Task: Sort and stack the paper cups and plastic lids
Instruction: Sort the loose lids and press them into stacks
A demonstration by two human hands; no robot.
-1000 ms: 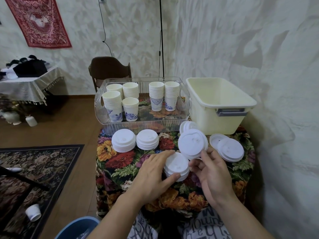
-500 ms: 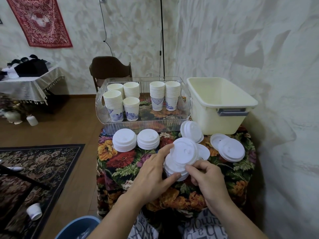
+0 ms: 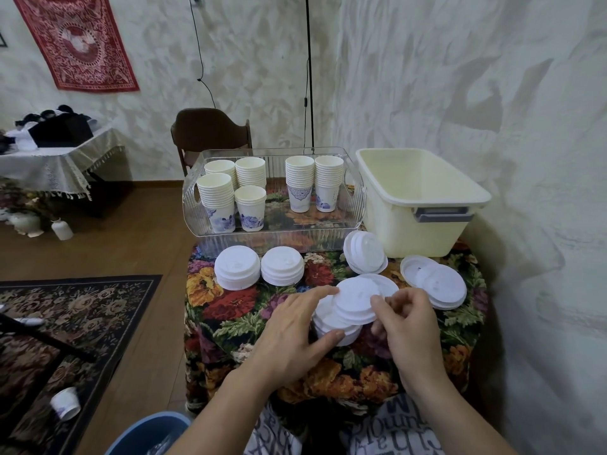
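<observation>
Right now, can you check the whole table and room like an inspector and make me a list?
Surface: table with flowered cloth.
Job's things: six cup stacks upright in clear tray; two neat lid stacks; loose lids at right; tilted lids on the near stack.
Clutter: cream tub, nothing visible inside.
Grippers: left hand steadies the near stack; right hand pinches the tilted lids.
Cables: two black cords on the wall.
Surroundings: chair, rug, fallen cup on the floor.
</observation>
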